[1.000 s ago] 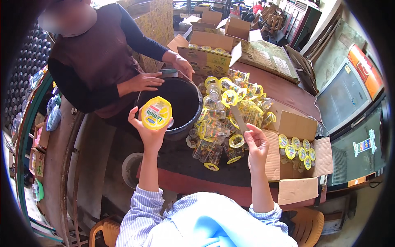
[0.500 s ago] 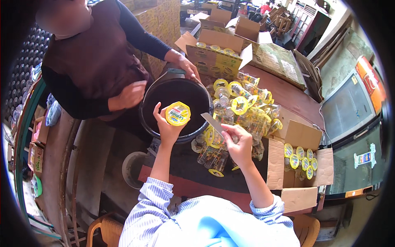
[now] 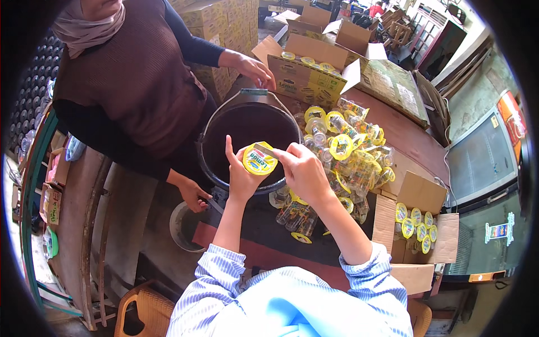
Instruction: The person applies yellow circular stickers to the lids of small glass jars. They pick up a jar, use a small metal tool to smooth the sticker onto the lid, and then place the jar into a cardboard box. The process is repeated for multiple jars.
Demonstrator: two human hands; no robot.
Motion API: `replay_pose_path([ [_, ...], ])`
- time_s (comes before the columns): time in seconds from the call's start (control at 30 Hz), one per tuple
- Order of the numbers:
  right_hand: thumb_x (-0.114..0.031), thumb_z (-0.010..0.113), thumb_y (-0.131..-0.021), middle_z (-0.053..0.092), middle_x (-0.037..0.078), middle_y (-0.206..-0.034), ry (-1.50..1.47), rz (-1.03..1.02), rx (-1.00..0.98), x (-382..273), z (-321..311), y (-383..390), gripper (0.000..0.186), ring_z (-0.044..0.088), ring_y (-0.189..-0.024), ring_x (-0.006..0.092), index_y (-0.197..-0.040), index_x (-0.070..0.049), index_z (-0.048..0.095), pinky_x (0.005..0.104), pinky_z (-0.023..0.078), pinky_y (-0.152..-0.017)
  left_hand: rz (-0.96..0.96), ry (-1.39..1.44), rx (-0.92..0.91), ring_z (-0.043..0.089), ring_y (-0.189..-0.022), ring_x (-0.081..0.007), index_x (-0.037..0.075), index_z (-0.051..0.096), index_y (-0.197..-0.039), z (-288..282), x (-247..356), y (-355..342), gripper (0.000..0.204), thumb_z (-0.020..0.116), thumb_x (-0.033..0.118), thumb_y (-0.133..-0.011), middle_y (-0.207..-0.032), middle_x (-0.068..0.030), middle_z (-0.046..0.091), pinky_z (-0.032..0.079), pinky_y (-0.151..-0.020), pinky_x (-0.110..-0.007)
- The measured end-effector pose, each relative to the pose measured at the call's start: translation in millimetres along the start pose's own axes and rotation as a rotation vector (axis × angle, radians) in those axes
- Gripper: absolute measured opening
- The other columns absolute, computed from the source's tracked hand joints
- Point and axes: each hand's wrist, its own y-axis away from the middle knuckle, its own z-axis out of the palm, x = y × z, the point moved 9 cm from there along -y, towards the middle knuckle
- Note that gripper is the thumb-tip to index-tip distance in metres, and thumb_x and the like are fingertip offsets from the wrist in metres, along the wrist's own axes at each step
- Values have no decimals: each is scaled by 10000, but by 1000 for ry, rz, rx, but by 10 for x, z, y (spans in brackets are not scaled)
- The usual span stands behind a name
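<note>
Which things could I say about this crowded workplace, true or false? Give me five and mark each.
1. The wearer's left hand holds a round container with a printed yellow top. True.
2. The wearer's right hand has nothing between its fingers. False: it holds a flat grey strip.
3. The round black bucket has a raised handle. True.
4. The open brown cardboard box at the right is empty. False: yellow-rimmed containers stand inside.
5. A heap of clear, yellow-rimmed plastic cups lies right of the bucket. True.
</note>
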Motion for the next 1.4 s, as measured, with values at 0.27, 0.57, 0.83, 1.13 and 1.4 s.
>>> replay_pose_path([
  [0.27,33,515,-634,486,115,-764,88,-47,-74,-55,97,-20,304,509,-749,267,-928,-14,577,355,435,-684,15,-25,-17,581,-863,-228,89,-61,-1315,26,25,0,1085,749,83,-594,-967,-155,552,466,-768,-313],
  [0.57,64,535,-615,469,100,-705,84,-79,0,-80,51,-36,304,515,-680,259,-900,-23,595,343,445,-627,-9,-39,-16,579,-868,-228,83,-71,-1314,22,18,1,1087,742,67,-594,-970,-154,551,467,-770,-313],
  [0.83,73,536,-600,469,101,-706,84,-89,-5,-94,66,-43,316,513,-682,260,-896,-22,595,347,445,-630,-11,-27,-24,576,-876,-230,82,-79,-1314,25,15,1,1076,735,83,-610,-974,-156,547,464,-777,-318],
  [1.13,70,535,-604,467,104,-706,95,-86,-15,-85,84,-37,319,512,-685,264,-900,-32,599,351,442,-627,-59,33,-31,549,-892,-206,81,-77,-1314,41,-32,5,1125,769,90,-573,-989,-137,521,436,-800,-305],
  [1.4,55,531,-617,468,106,-727,129,-90,-40,-121,99,-61,292,514,-698,261,-891,-21,600,348,441,-649,-76,27,-33,552,-876,-206,75,-79,-1314,43,-33,8,1130,771,90,-570,-984,-135,525,438,-790,-305],
])
